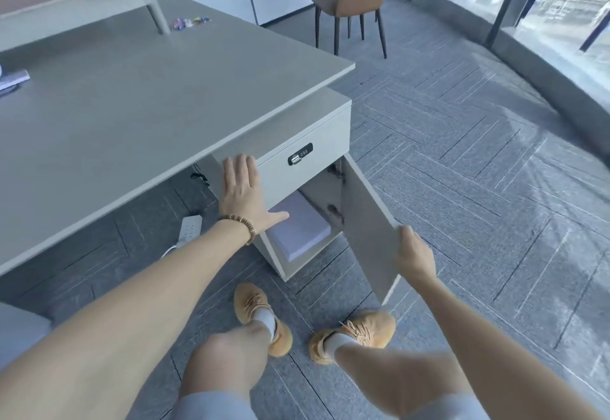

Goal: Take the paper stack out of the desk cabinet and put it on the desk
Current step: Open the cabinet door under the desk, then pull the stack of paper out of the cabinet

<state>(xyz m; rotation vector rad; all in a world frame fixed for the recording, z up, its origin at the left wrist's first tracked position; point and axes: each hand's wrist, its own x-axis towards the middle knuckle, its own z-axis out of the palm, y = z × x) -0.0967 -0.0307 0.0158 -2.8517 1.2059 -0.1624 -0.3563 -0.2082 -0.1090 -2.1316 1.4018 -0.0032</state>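
A white paper stack [302, 226] lies flat inside the lower compartment of the desk cabinet [321, 129], under the grey desk [132, 96]. The cabinet door [369, 221] stands swung open to the right. My right hand [412, 254] grips the door's outer edge. My left hand [244, 193] rests flat, fingers spread, on the cabinet's front left corner beside the drawer, its thumb reaching over the opening above the stack. A beaded bracelet sits on my left wrist.
The drawer above carries a combination lock [299, 154]. A white power strip [189, 226] lies on the carpet under the desk. My feet in orange shoes [356, 334] stand before the cabinet. A brown chair [350, 0] stands further back; glass walls run along the right.
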